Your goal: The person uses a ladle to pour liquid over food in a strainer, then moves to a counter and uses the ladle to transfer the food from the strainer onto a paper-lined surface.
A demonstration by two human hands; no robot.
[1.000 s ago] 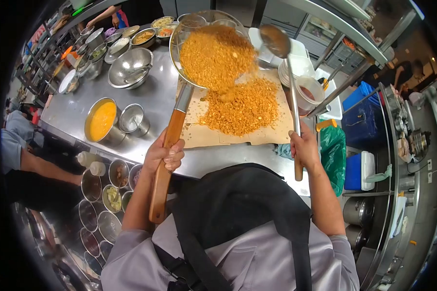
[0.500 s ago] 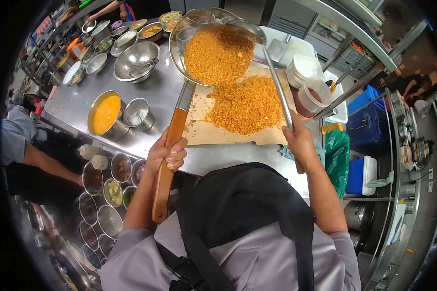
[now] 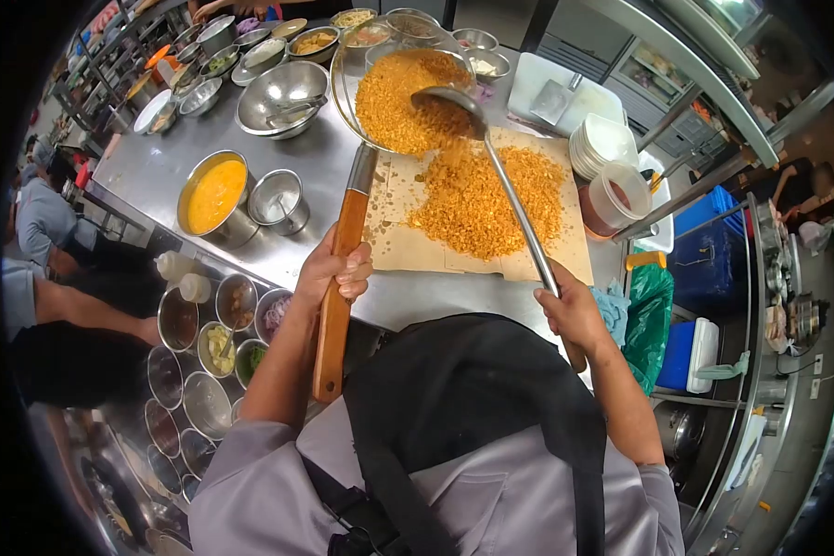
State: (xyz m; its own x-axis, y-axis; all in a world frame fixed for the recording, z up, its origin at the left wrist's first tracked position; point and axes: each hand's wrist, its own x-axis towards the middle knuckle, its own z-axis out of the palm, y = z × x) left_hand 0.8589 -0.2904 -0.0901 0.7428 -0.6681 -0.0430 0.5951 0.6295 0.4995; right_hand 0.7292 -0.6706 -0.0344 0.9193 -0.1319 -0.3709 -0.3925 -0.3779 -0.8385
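My left hand is wrapped round the wooden handle of a large round strainer, tilted over the far side of a brown cardboard sheet. Golden-brown fried crumbs fill its lower part, and some are spilling over the near edge. On the cardboard, the same crumbs form a wide pile. The long handle of a metal ladle is gripped in my right hand. The ladle's bowl is turned down into the crumbs in the strainer and hides part of them.
A steel pot of orange-yellow liquid, a small steel pot and a mixing bowl stand left. Stacked white dishes and a plastic tub are right. Below left are several ingredient containers; another person's arm reaches near them.
The ladle bowl has come down and nearer, into the crumbs. Fewer crumbs remain in the strainer, with some falling towards the pile. The whole view has shifted slightly.
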